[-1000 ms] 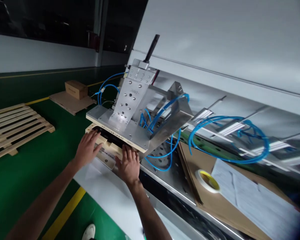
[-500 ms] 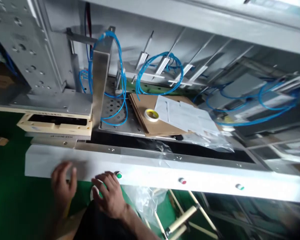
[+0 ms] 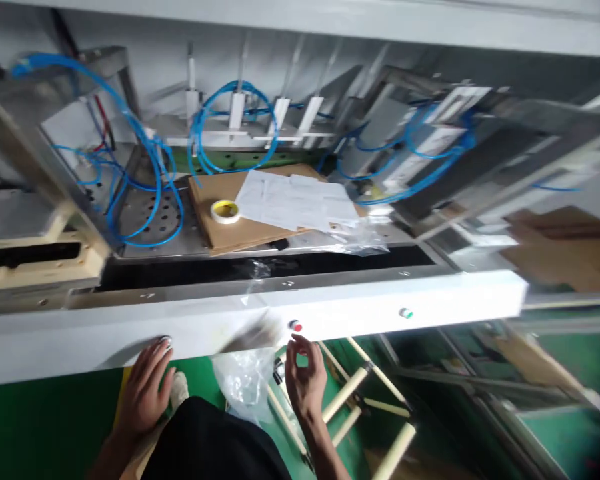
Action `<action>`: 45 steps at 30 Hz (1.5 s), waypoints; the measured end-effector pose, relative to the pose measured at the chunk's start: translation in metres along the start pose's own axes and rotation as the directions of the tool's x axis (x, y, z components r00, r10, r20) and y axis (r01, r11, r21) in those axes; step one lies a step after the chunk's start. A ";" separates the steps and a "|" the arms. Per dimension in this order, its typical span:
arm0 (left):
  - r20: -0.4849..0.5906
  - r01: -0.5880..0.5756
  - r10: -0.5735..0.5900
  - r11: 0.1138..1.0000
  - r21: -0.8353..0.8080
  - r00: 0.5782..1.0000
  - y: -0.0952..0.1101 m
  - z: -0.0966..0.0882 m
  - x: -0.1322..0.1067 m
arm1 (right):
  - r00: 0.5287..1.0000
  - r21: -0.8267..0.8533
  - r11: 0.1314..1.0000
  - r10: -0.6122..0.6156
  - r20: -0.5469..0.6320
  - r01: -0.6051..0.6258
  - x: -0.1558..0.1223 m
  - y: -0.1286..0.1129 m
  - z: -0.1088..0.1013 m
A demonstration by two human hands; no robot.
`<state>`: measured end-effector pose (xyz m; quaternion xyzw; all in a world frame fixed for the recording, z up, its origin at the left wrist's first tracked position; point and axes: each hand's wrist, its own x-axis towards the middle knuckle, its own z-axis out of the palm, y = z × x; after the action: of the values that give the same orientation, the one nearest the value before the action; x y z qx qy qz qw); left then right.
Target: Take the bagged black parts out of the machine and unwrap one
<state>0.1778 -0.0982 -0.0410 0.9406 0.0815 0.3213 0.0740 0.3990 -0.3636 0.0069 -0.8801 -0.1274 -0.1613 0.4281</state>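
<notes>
My left hand point(image 3: 147, 390) reaches to the white front panel point(image 3: 350, 317) with its fingers stretched out. Its fingertips lie over a round button point(image 3: 165, 341), mostly covered by them. To the right, my right hand point(image 3: 307, 380) is raised just below a red button point(image 3: 296, 325) on the same panel. Its thumb and fingers are curved, with a gap between them and nothing held. Whether a fingertip touches the panel, I cannot tell. Farther right on the panel is a green button point(image 3: 406, 313).
Behind the panel, cardboard sheets point(image 3: 205, 230) carry a tape roll point(image 3: 225, 212) and white papers point(image 3: 290, 200). Blue hoses point(image 3: 203, 133) loop around the machine. Below hang a clear plastic bag point(image 3: 245, 383) and a frame of pale tubes point(image 3: 347, 393). A cream block point(image 3: 87, 263) sits at left.
The view has swung right. My left hand has come onto the left button, where my right hand was close by. My right hand has moved right along the panel to the red button.
</notes>
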 end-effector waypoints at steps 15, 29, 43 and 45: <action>-0.098 0.159 -0.139 0.960 0.231 0.985 0.032 0.017 -0.029 | 0.939 -0.236 0.937 0.183 -0.292 -0.256 0.145 0.199 -0.105; -0.176 0.260 -0.205 0.875 0.408 0.963 0.054 0.026 0.004 | 0.872 -0.232 0.945 0.096 -0.481 -0.232 0.178 0.245 -0.071; -0.331 0.367 -0.323 0.927 0.080 0.887 0.058 0.006 0.040 | 0.987 -0.033 0.987 -0.158 -0.011 0.158 0.106 0.064 -0.013; -0.373 0.379 -0.332 0.924 0.057 0.866 0.056 0.003 0.054 | 0.962 0.057 0.976 -0.218 0.164 0.211 0.100 0.026 0.012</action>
<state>0.2280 -0.1422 -0.0003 0.8380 0.2859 0.4614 0.0556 0.5021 -0.3615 0.0208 -0.8632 -0.2610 -0.1288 0.4126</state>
